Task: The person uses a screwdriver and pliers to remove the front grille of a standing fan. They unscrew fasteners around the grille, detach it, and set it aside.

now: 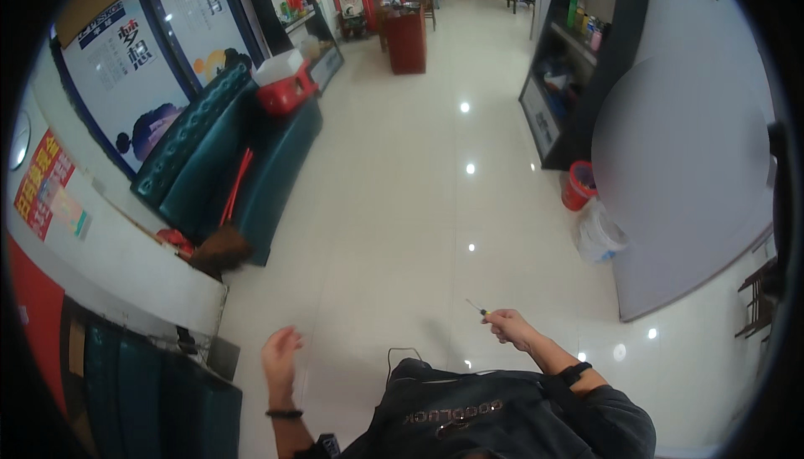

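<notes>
A small screwdriver [484,312] with a yellow and dark handle is gripped in my right hand [507,328]. Its thin shaft points forward and to the left, over the tiled floor. My left hand [281,353] is raised at the lower left, a little blurred, with its fingers loosely bent and apart. Nothing shows in it, and it touches nothing. Dark bands circle both wrists. Between my arms, a thin dark cord or wire [404,349] loops out beside my dark top [452,409].
Pale glossy tiles [394,208] stretch ahead. At left stands a green sofa [280,166] with red sticks [238,184], a brown brush-like thing [223,250] and a red crate [287,93]. At right are a dark shelf [559,116], red bucket [579,187] and white bagged bin [600,237]. Farther off stands a red cabinet [408,40].
</notes>
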Motion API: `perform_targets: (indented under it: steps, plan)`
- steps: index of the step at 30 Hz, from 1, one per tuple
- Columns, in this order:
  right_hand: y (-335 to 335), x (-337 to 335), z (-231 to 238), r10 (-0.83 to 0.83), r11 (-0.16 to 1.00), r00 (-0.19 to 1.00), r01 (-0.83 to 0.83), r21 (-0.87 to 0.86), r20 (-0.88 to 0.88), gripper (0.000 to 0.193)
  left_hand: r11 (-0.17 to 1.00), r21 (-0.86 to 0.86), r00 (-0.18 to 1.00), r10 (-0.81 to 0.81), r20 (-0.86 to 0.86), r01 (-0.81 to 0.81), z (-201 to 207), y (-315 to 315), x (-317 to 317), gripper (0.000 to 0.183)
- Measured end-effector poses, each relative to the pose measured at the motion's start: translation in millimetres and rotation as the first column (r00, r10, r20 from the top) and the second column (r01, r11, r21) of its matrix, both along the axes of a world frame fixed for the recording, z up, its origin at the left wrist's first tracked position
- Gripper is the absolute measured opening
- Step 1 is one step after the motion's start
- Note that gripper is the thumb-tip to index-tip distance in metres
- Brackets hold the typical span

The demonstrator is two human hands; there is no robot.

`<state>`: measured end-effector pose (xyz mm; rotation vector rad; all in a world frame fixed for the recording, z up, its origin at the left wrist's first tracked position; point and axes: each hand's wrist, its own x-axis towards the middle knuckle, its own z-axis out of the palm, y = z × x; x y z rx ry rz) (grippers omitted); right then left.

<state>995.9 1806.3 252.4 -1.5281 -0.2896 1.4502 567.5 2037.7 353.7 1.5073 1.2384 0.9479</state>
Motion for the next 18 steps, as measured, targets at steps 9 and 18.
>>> perform_targets:
  steps: [9,18]
  plan:
    - [331,183,1,-0.091,0.996,0.993,0.09,0.018,0.073,0.021,0.985,0.062,0.987,0.156,0.047,-0.158,-21,368,176,0.024]
    - [509,408,-41,-0.323,0.914,0.939,0.342,-0.218,0.119,0.018,0.786,0.176,0.803,-0.593,-0.052,0.592,29,679,597,0.022]
